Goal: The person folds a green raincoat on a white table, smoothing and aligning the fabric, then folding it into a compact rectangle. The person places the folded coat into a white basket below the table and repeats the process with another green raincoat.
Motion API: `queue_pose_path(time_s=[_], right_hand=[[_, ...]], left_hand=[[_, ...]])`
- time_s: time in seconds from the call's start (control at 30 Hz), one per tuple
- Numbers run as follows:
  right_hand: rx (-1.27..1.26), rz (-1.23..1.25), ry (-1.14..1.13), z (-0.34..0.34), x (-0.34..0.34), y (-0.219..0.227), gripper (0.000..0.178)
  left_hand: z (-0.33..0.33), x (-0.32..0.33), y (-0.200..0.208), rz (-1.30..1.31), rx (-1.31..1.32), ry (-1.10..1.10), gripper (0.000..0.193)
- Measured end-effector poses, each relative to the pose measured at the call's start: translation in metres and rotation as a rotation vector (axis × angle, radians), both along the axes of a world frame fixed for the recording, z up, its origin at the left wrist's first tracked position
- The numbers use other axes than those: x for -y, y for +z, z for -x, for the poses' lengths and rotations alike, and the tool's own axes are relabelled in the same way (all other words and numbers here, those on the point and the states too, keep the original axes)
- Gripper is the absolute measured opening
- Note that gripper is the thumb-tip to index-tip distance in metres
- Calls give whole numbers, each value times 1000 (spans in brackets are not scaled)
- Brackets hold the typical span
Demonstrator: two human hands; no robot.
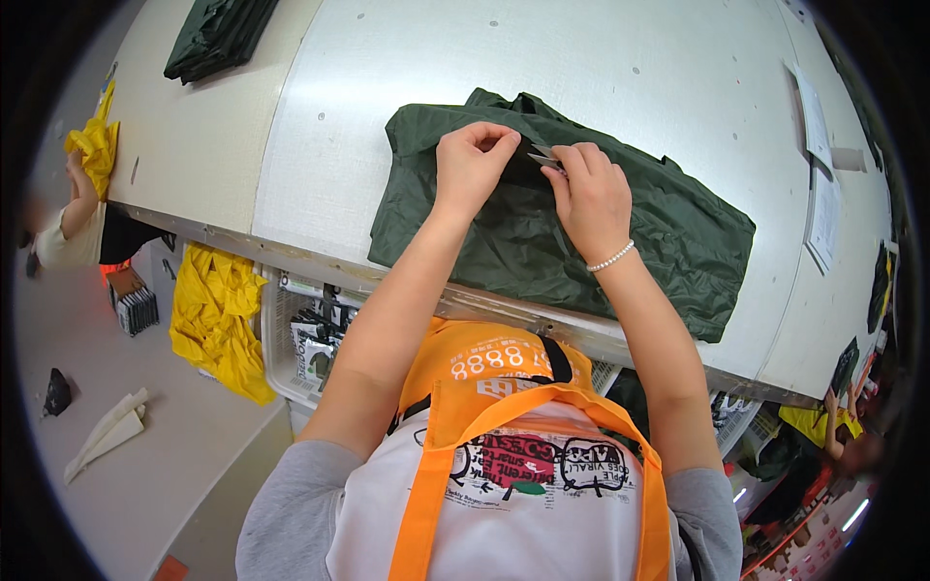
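Left grip (472, 167) pinches green cloth (542, 247), exact edge unclear; right grip (595, 198) wraps snips (548, 161), blades parted; hold cloth taut, tips clear.

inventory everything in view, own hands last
cloth: 1, dark green, near table edge
snips: 1, silver, above cloth
table: 1, pale, across top
folded stack: 1, dark green, upper left
papers: 2+, white, right
baskets: 2+, white, below table
packets: several, black and white, left basket
yellow cloths: 2+, yellow, left
fabric strip: 1, pale, lower left
bundle: 1, black, lower left
co-workers: 2+, mixed clothing, far sides
right clutter: too blurred to count
apron: 1, orange, torso
shirt: 1, white, torso
bracelet: 1, white, right wrist
left hand: 1, bare, at cloth
right hand: 1, bare, holding snips
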State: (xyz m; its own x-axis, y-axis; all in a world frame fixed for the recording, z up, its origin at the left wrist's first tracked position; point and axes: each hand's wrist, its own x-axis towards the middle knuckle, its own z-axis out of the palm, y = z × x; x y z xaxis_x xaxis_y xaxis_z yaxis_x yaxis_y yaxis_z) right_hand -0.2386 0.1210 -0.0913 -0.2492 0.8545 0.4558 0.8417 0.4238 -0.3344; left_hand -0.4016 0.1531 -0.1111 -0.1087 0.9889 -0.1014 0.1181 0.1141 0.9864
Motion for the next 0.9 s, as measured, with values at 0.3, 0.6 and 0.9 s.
queue_pose_path(time_s=[0.3,0.6,0.9], right_hand=[[-2,64,-28,9,-9,-2,14],[37,32,-27,8,-12,-4,13],[19,5,10,9,-13,-8,13]], left_hand=[[1,0,4,6,-31,-34,17],[2,1,3,31,-47,-53,16],[3,0,0,60,33,-38,16]])
